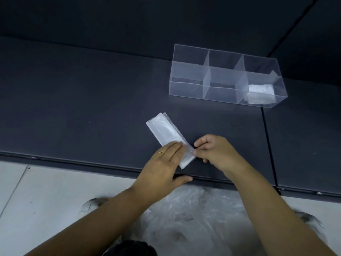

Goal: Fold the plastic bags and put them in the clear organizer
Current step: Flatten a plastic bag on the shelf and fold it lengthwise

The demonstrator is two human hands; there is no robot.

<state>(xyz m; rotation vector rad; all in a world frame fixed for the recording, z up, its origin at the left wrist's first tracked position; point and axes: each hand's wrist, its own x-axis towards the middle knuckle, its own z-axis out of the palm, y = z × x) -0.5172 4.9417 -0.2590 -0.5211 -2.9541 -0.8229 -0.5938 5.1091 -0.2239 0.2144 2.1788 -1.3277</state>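
Plastic bag (163,129), folded to a narrow strip, lies near the front edge of the dark platform (83,108), under both hands.

From the head view, the strip's long axis runs from its near end at the hands away toward the far left. The left hand (162,167) lies flat with straight fingers, pressing the near part down. The right hand (215,152) pinches the strip's right edge between thumb and forefinger. The clear organizer (188,71) stands well apart toward the far right, closer to the right hand. One folded bag (261,94) already sits in its right compartment. Loose bags (193,218) lie heaped below the front edge.
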